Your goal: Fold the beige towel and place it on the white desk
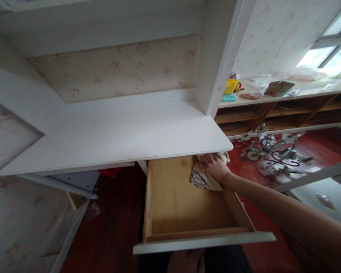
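right hand (216,167): reaching into the pulled-out drawer (176,204), way at the back right corner, pretty much under the desk (125,136) edge
fingers (208,159): pressed down on top of the cloth, curled over it; can't really tell if they're pinching it or just flat on it
cloth (200,180): crumpled beige rag with a dark patterned bit, lying on the drawer floor, against the right wall; most of it sticks out below and left of the fingers, a little bit pokes out behind the hand
left hand: not in the shot
drawer: bare wood inside, white front, open toward the camera
floor (116,227): dark red wood
chandelier (272,151): lying on the floor to the right, well apart from the drawer
shelf (272,100): off to the right, with a yellow tub (230,86) and a cardboard box (279,88) on top
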Action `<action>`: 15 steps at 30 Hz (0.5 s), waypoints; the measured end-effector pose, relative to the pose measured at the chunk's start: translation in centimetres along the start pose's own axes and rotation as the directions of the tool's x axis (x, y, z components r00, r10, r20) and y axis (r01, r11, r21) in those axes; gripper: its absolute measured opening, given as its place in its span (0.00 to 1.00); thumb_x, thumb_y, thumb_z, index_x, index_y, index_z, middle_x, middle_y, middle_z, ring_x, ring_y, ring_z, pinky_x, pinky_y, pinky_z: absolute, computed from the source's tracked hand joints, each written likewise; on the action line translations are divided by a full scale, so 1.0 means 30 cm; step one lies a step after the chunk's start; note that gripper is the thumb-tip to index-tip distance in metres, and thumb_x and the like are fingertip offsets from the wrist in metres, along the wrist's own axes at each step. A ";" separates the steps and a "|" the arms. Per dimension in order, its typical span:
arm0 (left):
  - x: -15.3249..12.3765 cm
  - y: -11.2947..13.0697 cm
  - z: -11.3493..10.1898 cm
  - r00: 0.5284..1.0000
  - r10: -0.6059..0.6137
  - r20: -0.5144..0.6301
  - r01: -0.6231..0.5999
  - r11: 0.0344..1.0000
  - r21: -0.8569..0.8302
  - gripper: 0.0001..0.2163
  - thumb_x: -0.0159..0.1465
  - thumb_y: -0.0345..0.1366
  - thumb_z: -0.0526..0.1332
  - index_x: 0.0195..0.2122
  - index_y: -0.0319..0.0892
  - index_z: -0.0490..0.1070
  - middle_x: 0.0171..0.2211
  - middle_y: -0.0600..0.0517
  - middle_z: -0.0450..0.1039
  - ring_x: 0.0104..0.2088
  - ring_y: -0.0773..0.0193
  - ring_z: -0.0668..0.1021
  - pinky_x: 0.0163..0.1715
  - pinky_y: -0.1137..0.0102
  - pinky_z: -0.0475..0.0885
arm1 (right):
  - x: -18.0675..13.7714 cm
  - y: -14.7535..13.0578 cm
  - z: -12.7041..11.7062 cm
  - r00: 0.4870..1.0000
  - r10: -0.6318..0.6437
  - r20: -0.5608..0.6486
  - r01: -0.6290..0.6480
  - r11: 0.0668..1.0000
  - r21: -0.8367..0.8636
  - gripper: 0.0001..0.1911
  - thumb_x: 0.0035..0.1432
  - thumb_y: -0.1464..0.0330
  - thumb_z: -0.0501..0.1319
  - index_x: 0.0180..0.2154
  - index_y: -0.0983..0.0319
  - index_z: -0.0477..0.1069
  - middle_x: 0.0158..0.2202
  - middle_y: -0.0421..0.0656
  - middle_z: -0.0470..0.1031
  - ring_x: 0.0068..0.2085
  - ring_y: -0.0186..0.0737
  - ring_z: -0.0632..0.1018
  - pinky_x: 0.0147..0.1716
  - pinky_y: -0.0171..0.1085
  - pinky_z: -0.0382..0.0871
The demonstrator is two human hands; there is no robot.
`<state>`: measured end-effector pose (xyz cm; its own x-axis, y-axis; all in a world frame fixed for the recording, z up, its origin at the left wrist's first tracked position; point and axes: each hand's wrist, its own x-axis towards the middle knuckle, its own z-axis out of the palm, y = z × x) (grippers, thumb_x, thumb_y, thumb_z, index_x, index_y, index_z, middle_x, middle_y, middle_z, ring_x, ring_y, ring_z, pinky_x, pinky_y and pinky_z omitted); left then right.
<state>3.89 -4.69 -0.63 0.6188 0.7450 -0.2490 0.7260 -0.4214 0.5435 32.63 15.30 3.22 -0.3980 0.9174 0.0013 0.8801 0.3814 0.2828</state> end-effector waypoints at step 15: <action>0.021 -0.056 0.134 0.999 0.014 -0.052 -0.016 0.999 -0.035 0.17 0.64 0.38 0.56 0.52 0.57 0.73 0.48 0.52 0.78 0.48 0.54 0.79 0.52 0.59 0.72 | -0.444 -0.060 -0.288 0.931 -0.111 0.348 -0.081 0.865 0.495 0.30 0.51 0.79 0.56 0.54 0.52 0.73 0.50 0.48 0.77 0.41 0.49 0.81 0.38 0.41 0.76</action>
<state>4.27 -5.59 -4.93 0.6126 0.7649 -0.1992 0.7051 -0.4150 0.5749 34.11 1.40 10.98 -0.3784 0.8513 -0.3636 0.9220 0.3116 -0.2300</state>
